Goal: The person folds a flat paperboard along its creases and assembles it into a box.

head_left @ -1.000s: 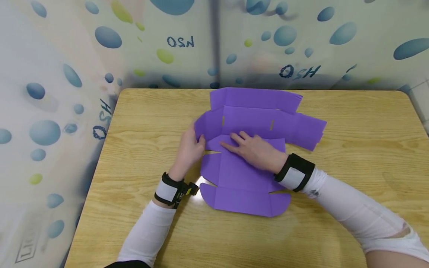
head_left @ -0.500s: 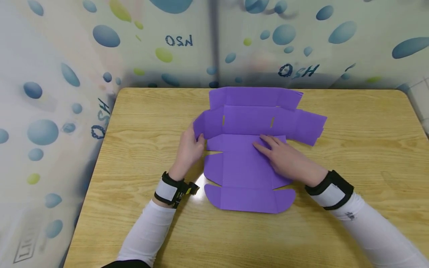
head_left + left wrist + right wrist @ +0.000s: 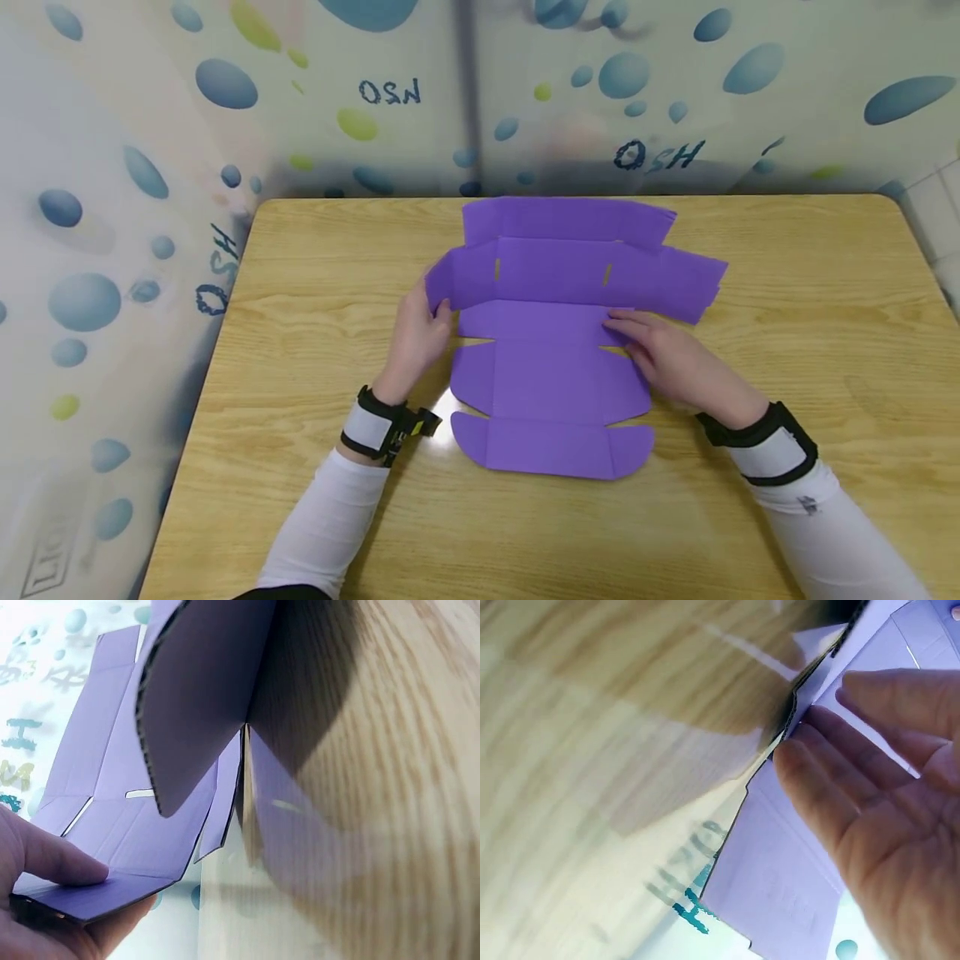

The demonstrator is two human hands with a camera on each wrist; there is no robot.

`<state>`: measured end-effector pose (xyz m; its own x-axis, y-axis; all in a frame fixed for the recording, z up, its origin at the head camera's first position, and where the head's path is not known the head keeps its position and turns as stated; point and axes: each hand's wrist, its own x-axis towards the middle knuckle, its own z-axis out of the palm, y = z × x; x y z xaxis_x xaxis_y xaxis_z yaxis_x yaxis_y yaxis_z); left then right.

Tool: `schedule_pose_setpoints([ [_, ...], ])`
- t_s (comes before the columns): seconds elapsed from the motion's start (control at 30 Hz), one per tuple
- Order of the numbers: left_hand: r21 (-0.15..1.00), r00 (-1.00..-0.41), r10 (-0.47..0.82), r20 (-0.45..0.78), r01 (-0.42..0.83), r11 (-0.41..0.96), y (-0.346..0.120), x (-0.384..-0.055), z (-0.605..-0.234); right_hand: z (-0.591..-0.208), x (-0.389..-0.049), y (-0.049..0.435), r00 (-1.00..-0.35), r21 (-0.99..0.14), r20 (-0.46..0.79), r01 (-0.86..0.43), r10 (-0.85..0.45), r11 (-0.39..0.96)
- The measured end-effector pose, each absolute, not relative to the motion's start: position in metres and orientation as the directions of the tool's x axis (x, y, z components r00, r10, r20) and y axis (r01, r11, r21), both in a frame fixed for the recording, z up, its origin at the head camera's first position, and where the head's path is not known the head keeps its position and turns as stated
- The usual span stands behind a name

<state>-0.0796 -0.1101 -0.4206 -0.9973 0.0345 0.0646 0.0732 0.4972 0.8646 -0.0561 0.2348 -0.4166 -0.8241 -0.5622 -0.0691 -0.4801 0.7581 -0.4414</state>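
Observation:
A purple cardboard box blank (image 3: pixel 551 375), creased and slotted, lies unfolded on the wooden table, its far panels raised. My left hand (image 3: pixel 420 329) pinches the left end flap of the slotted panel. In the left wrist view the thumb (image 3: pixel 67 862) presses on top of that flap, with fingers beneath. My right hand (image 3: pixel 678 358) is at the blank's right side, its fingers extended over the crease near the right slit. The right wrist view shows these fingers (image 3: pixel 810 780) fairly straight against the cardboard, with nothing gripped between them and the thumb.
The wooden table (image 3: pixel 315 250) reaches back to a wall covering (image 3: pixel 555 142) printed with blue and green spots. The same covering runs along the left side. White tiles (image 3: pixel 937 208) show at the far right.
My right hand has slid from the middle of the blank to its right edge. The left hand keeps its hold on the left flap. The front panels have shifted slightly.

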Motion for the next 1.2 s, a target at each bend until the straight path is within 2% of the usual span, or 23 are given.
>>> schedule_pose_setpoints([
  [0.3, 0.898, -0.999, -0.017, -0.032, -0.036, 0.438, -0.116, -0.086, -0.42, -0.42, -0.06, 0.233, -0.862, -0.459, -0.022, -0.442, -0.507, 0.77],
  [0.43, 0.895, -1.0, -0.001, -0.017, -0.016, 0.446, -0.116, -0.087, -0.417, -0.42, -0.06, 0.23, -0.87, -0.444, -0.033, -0.428, -0.491, 0.787],
  [0.6, 0.906, -0.999, 0.033, 0.01, 0.023, 0.423, -0.115, -0.085, -0.413, -0.419, -0.059, 0.228, -0.879, -0.36, -0.015, -0.439, -0.476, 0.823],
  [0.87, 0.91, -0.996, 0.035, 0.079, 0.086, 0.406, -0.113, -0.083, -0.411, -0.416, -0.059, 0.228, -0.865, -0.304, 0.022, -0.484, -0.502, 0.821],
  [1.2, 0.931, -0.999, -0.045, 0.019, 0.002, 0.364, -0.114, -0.087, -0.42, -0.414, -0.058, 0.224, -0.879, -0.275, 0.017, -0.462, -0.476, 0.843],
])
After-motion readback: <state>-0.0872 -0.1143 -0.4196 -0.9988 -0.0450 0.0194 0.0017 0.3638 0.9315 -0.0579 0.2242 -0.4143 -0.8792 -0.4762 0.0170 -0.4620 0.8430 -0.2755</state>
